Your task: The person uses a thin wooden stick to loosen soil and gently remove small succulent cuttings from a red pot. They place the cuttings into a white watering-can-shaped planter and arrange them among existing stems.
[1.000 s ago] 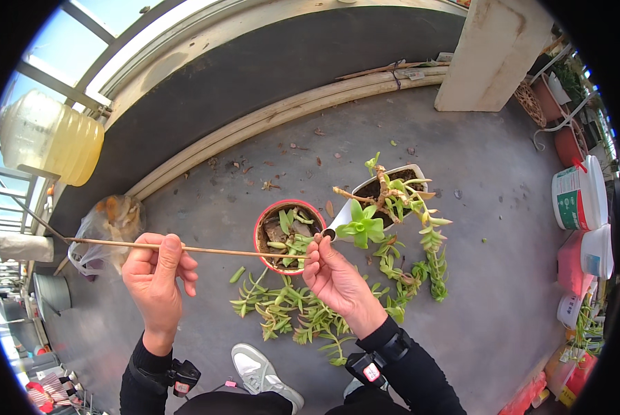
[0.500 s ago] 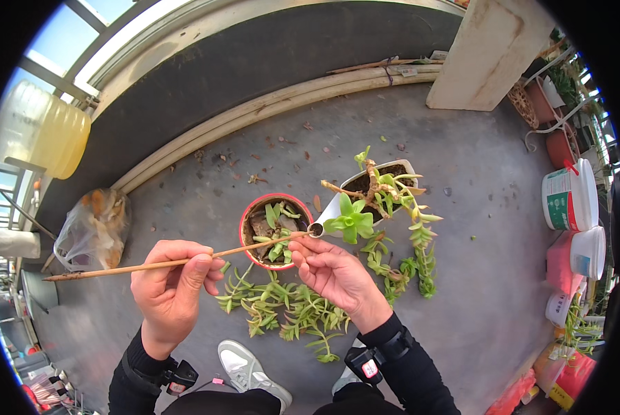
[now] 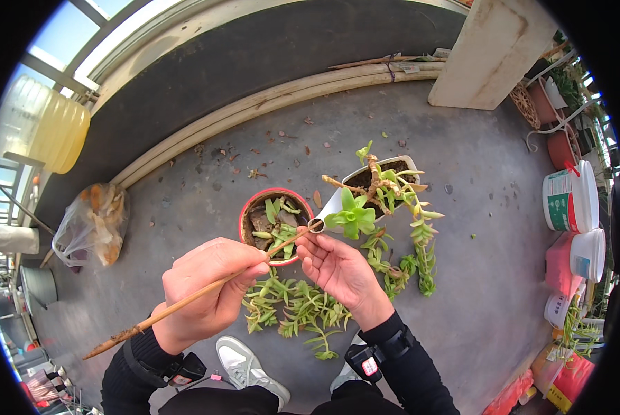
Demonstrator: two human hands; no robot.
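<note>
My left hand [image 3: 209, 290] grips a long thin wooden stick [image 3: 185, 301] that slants from lower left up to its tip beside the red pot. My right hand [image 3: 337, 270] pinches the stick's upper end with fingertips, next to the rim of the small red pot [image 3: 249, 211]. That pot holds soil and several green succulent cuttings [image 3: 276, 221]. Just right of it stands a white pot [image 3: 389, 166] with a leafy succulent plant [image 3: 355, 214] trailing over its side. Loose green cuttings [image 3: 296, 308] lie on the grey floor below my hands.
A clear plastic bag [image 3: 92, 221] with brownish contents lies at left. A yellowish jug [image 3: 50, 131] stands upper left. White buckets [image 3: 569, 200] and more pots line the right edge. A pale block [image 3: 489, 52] stands at the top right. My shoes [image 3: 244, 363] show below.
My left hand has swung the stick from nearly level to slanting down-left, and my right hand has taken hold of its upper end. The view shifted closer to the pots.
</note>
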